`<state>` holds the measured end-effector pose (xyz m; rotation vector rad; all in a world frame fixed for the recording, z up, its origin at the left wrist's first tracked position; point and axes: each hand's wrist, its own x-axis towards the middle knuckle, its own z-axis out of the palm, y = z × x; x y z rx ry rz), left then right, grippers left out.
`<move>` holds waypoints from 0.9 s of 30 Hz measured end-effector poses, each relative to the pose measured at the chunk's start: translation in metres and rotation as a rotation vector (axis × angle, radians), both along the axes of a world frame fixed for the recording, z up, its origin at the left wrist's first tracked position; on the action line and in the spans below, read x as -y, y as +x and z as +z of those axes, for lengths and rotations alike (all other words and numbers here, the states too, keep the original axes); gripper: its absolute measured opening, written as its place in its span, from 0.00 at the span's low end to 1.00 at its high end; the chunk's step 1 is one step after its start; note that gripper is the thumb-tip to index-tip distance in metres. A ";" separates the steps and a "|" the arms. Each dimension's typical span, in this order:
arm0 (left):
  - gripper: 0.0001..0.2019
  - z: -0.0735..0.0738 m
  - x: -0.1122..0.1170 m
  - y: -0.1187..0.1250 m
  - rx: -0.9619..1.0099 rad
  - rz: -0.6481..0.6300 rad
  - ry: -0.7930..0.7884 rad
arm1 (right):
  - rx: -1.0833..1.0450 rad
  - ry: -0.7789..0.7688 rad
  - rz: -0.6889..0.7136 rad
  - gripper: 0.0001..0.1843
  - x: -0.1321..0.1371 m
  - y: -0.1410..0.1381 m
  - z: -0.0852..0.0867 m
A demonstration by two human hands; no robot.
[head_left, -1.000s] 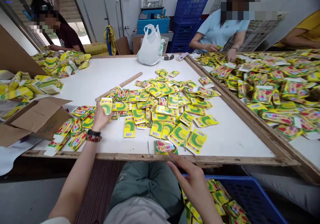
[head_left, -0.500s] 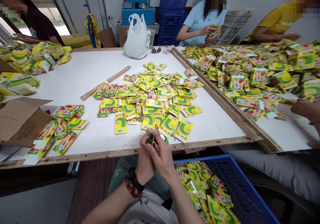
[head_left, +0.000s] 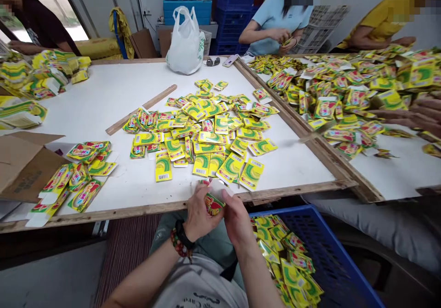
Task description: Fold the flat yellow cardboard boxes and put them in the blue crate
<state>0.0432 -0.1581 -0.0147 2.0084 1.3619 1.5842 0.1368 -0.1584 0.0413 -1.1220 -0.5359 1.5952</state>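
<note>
My left hand (head_left: 199, 212) and my right hand (head_left: 237, 219) meet just over the table's front edge, both gripping a red, yellow and green foil sachet (head_left: 214, 204). Its white paper backing (head_left: 217, 186) sticks up past my fingers, and my hands hide part of the sachet. Directly ahead lies a loose heap of yellow-green sachets (head_left: 203, 136) on the white tabletop (head_left: 103, 97). A smaller group of sachets (head_left: 81, 175) lies to my left, beside a cardboard box (head_left: 27, 165).
A blue plastic crate (head_left: 310, 253) of sachets stands on the floor to my right, under the table edge. A wooden strip (head_left: 141, 109) lies on the table. A co-worker's hand (head_left: 416, 115) reaches over a wood-framed table (head_left: 327, 154) heaped with sachets. Other people sit beyond.
My hands have come together at the table edge, and the sachet from the edge is now between them with its red face showing. My view has shifted slightly, and a co-worker's hand has moved over the right heap.
</note>
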 end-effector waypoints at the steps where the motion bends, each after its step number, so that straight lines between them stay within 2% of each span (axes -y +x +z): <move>1: 0.27 -0.002 0.001 0.000 -0.004 -0.016 0.043 | 0.002 0.004 0.038 0.22 0.001 0.001 0.000; 4: 0.30 -0.005 0.003 0.001 -0.063 -0.007 0.028 | 0.160 0.128 0.099 0.20 0.007 0.005 -0.001; 8: 0.33 -0.002 0.007 0.001 -0.150 -0.059 -0.105 | 0.620 0.417 0.066 0.16 0.014 0.010 -0.002; 10: 0.32 0.001 0.008 0.000 -0.168 -0.067 -0.127 | 0.761 0.440 0.041 0.16 0.014 0.011 0.000; 14: 0.32 0.000 0.007 -0.003 -0.163 -0.077 -0.155 | 0.873 0.407 0.065 0.18 0.008 0.014 0.004; 16: 0.33 -0.004 0.007 -0.003 -0.147 -0.075 -0.169 | 0.892 0.481 0.130 0.17 0.004 0.014 0.006; 19: 0.32 -0.006 0.009 -0.001 -0.093 -0.081 -0.217 | 0.936 0.674 0.243 0.19 0.002 0.012 0.006; 21: 0.30 0.002 0.008 -0.004 -0.071 -0.128 -0.250 | 0.996 0.803 0.266 0.21 0.005 0.013 0.006; 23: 0.30 0.017 0.001 -0.017 -0.142 -0.283 -0.278 | 1.053 0.876 0.244 0.20 0.012 0.020 0.006; 25: 0.31 0.035 -0.015 -0.042 -0.297 -0.454 -0.284 | 1.130 0.814 0.204 0.18 0.022 0.038 0.008; 26: 0.28 0.043 -0.027 -0.057 -0.375 -0.470 -0.279 | 1.197 0.742 0.176 0.18 0.027 0.049 0.010; 27: 0.26 0.049 -0.041 -0.074 -0.422 -0.368 -0.267 | 1.288 0.662 0.136 0.18 0.032 0.061 0.011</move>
